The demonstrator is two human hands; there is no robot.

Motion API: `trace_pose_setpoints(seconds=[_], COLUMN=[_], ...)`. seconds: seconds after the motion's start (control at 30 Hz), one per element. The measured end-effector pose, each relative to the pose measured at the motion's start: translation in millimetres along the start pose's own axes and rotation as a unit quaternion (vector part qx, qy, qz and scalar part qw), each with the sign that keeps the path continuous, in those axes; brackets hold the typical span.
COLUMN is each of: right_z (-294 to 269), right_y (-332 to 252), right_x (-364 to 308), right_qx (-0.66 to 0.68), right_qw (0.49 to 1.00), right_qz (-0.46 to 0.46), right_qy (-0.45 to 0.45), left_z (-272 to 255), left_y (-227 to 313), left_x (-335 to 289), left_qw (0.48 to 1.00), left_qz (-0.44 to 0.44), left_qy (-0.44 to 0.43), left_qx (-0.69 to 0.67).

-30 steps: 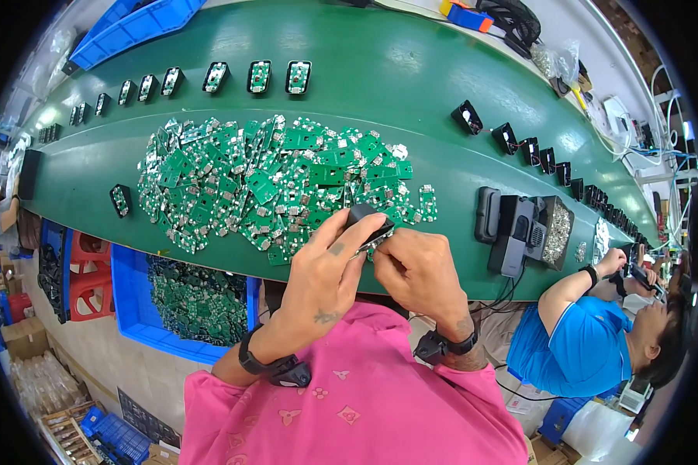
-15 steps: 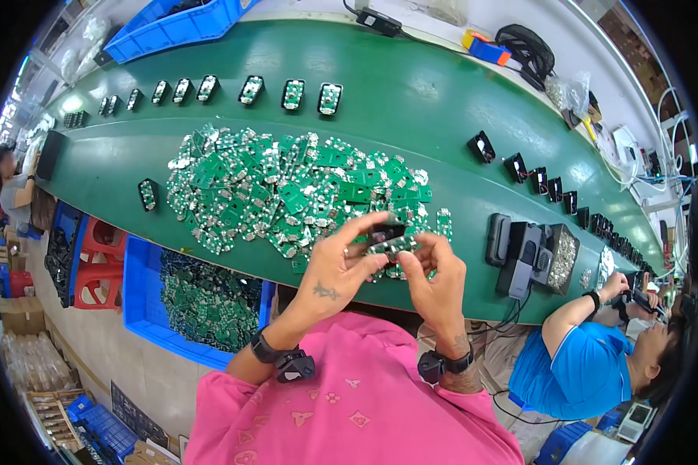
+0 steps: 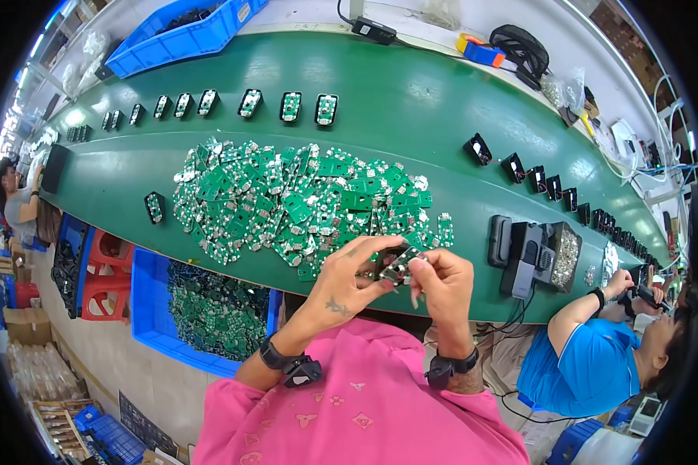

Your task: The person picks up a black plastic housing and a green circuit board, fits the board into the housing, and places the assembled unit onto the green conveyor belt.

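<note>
Near the front edge of the green table, my left hand (image 3: 350,280) is closed round a small black plastic housing (image 3: 370,270). With thumb and fingers, my right hand (image 3: 444,287) pinches a small circuit board (image 3: 400,268) against the housing's open side. The board lies tilted; whether it sits fully inside I cannot tell. Just beyond my hands spreads a big heap of green circuit boards (image 3: 287,198). One housing with a board in it (image 3: 154,208) lies left of the heap.
Filled housings (image 3: 290,107) stand in a row at the back; black housings with wires (image 3: 512,167) line the right. Black devices (image 3: 522,256) and a tray of small metal parts (image 3: 564,256) stand right. A blue bin of boards (image 3: 151,310) is lower left. A co-worker (image 3: 585,364) sits at right.
Both hands have come slightly nearer to me. The housing and board have turned from lying level to a slant, with the board's face now more visible. My view has shifted a little.
</note>
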State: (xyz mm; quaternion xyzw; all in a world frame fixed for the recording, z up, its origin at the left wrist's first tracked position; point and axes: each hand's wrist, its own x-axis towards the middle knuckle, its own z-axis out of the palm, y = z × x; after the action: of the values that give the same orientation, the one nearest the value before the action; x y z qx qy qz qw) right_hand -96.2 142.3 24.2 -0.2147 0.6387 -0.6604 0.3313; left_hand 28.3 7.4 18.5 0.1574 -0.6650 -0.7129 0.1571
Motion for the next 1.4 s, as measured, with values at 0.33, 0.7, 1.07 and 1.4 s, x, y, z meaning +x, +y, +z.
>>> trace_pose_setpoints(seconds=[0.33,0.7,1.07,1.4], right_z=[0,8,16,19], right_y=[-17,-27,-22,-5], right_x=[-9,-10,-8,-4], right_qx=[-0.172,-0.232,-0.2,-0.162], right_qw=[0.983,0.967,0.977,0.983], right_qz=[-0.047,-0.097,-0.073,-0.087], right_qy=[-0.037,-0.026,0.009,-0.003], left_z=[13,16,6,9], left_y=[-9,-4,8,2], left_x=[4,-2,-8,-7], left_qw=[0.986,0.978,0.989,0.992], left_qz=[0.1,0.127,0.056,0.063], left_qy=[0.098,0.143,0.035,0.107], left_qx=[0.09,0.085,-0.133,-0.008])
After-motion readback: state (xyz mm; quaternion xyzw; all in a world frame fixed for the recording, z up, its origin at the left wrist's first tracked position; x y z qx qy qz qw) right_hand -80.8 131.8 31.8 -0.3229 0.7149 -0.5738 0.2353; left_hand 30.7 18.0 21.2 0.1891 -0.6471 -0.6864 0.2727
